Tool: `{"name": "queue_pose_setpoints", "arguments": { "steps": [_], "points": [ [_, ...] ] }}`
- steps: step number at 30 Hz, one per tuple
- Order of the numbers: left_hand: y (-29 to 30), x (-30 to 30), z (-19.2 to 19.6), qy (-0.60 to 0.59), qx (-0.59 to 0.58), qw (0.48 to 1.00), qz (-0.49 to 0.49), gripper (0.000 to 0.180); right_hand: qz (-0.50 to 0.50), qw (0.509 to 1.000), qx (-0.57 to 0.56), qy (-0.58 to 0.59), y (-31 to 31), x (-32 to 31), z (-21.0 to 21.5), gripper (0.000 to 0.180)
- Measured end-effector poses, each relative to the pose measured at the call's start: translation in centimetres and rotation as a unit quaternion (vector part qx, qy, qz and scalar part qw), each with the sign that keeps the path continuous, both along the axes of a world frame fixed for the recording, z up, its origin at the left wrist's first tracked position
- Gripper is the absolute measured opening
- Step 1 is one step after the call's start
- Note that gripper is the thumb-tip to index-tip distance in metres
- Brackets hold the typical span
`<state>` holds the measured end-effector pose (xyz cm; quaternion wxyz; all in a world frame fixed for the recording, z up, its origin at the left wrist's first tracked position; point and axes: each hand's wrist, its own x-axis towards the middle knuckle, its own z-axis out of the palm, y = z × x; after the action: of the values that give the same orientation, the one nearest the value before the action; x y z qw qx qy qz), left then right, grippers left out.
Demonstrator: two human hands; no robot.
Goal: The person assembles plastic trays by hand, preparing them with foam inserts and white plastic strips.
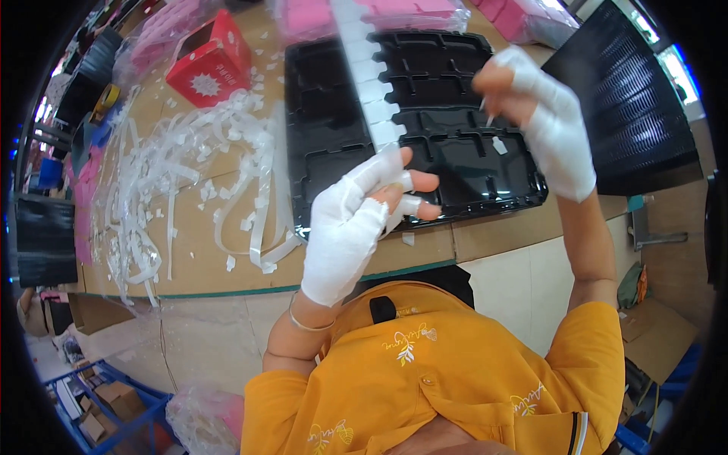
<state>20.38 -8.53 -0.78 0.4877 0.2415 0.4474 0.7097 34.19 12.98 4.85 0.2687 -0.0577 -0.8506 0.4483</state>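
My left hand [353, 216], in a white fingerless glove, is closed on the lower end of a long white strip [364, 72] with notched edges. The strip runs away from me across a black plastic tray [447, 171] with moulded compartments. Above the tray's right side, my right hand [542, 117], gloved the same way, is closed in a pinch. A thin, pale pointed thing shows below its fingertips, too small and blurred to name. A small white cut piece [499, 145] lies in the tray beneath that hand.
Left of the tray lie tangled white strips [262, 197] and scattered scraps on the brown tabletop [205, 262]. A red box [212, 64] stands behind them. Pink bagged pieces [413, 11] line the far side. Stacked black trays [637, 98] rise at the right.
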Motion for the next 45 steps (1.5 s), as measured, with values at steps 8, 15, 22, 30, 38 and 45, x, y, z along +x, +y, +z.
{"name": "queue_pose_setpoints", "arguments": {
  "steps": [8, 15, 22, 30, 38, 45],
  "points": [
    [-0.5, 0.0, -0.7, 0.026, 0.014, 1.0, 0.009, 0.043, -0.168, 0.893, 0.407, -0.089, 15.7, -0.5, -7.2, 0.04],
    [-0.6, 0.5, -0.3, 0.057, -0.009, 0.998, 0.006, 0.043, -0.191, 0.869, 0.415, -0.189, 16.9, -3.7, -10.7, 0.045],
    [-0.3, 0.9, -0.5, 0.07, -0.007, 0.997, -0.012, 0.044, -0.208, 0.778, 0.577, -0.137, 13.6, -1.4, -6.3, 0.043],
    [-0.2, 1.1, -0.3, 0.081, 0.038, 0.996, 0.021, 0.053, -0.06, 0.93, 0.171, -0.319, 7.1, 3.3, -2.8, 0.02],
    [0.0, 1.4, -0.2, 0.074, 0.014, 0.997, 0.029, 0.057, -0.069, 0.877, 0.295, -0.373, 4.7, 4.0, -3.6, 0.019],
    [0.6, 1.2, -0.3, 0.068, 0.04, 0.996, 0.034, 0.049, -0.059, 0.915, 0.205, -0.342, 6.1, 4.5, -4.7, 0.003]
  ]
}}
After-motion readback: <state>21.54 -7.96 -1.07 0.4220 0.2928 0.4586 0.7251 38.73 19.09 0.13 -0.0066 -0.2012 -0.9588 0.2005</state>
